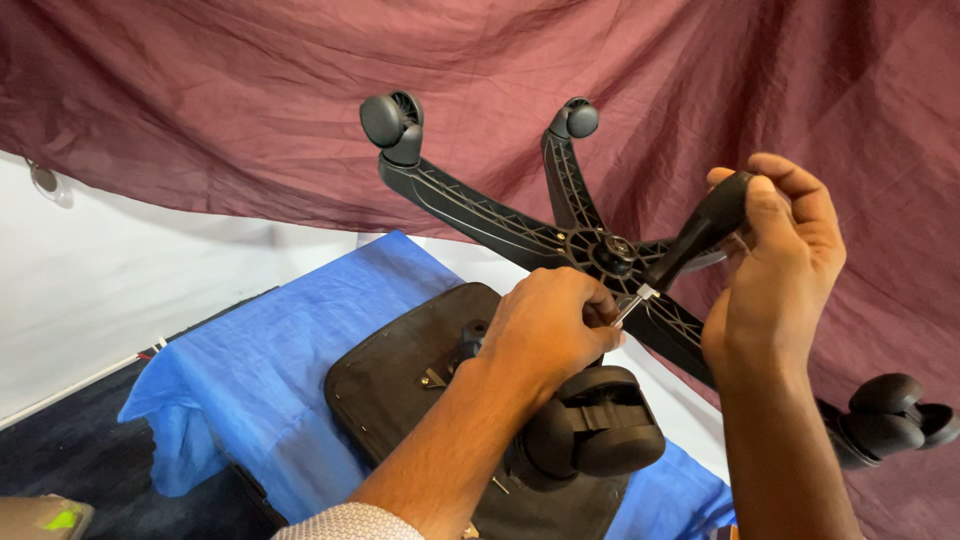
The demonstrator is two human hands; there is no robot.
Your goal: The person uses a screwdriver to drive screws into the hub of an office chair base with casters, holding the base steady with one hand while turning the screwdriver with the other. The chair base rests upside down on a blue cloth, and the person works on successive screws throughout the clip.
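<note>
An upturned black office chair lies on a blue sheet [260,360], its seat underside [400,380] facing up and its star base [520,225] with caster wheels [392,122] raised toward me. My right hand [775,270] grips the black handle of a screwdriver [700,232], whose metal shaft angles down to the left. My left hand [550,325] is closed around the chair's column near the base hub, right at the screwdriver's tip. A caster [598,432] sits just below my left hand.
A maroon cloth [250,90] hangs as a backdrop over a white wall [90,290]. Another caster [895,410] sticks out at the right edge. Dark floor and a small grey-green object [45,517] lie at the bottom left.
</note>
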